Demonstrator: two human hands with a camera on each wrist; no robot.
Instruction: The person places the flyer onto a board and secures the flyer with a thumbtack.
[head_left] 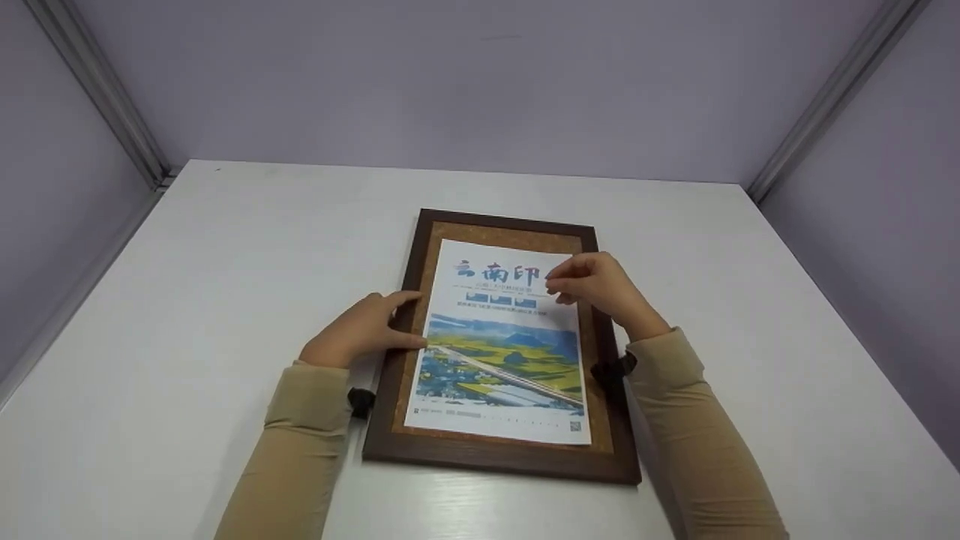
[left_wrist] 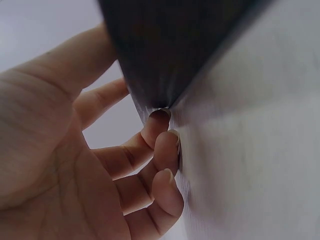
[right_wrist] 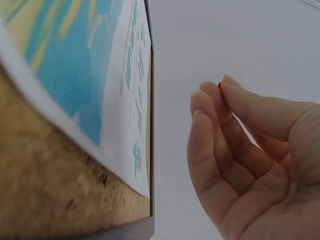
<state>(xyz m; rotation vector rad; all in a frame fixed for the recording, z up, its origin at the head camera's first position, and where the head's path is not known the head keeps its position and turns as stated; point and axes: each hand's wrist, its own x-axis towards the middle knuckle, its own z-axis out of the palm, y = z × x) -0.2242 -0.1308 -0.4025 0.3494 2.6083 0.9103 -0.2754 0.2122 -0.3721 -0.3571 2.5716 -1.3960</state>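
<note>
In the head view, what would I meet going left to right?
Left metal post, left hand, printed poster, right hand, right metal post.

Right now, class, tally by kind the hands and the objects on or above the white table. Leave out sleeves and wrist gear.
Hands: 2 (left hand, right hand)
Framed cork board: 1
Printed poster: 1
Small red item in the right fingertips, too hidden to identify: 1
Total: 5
</note>
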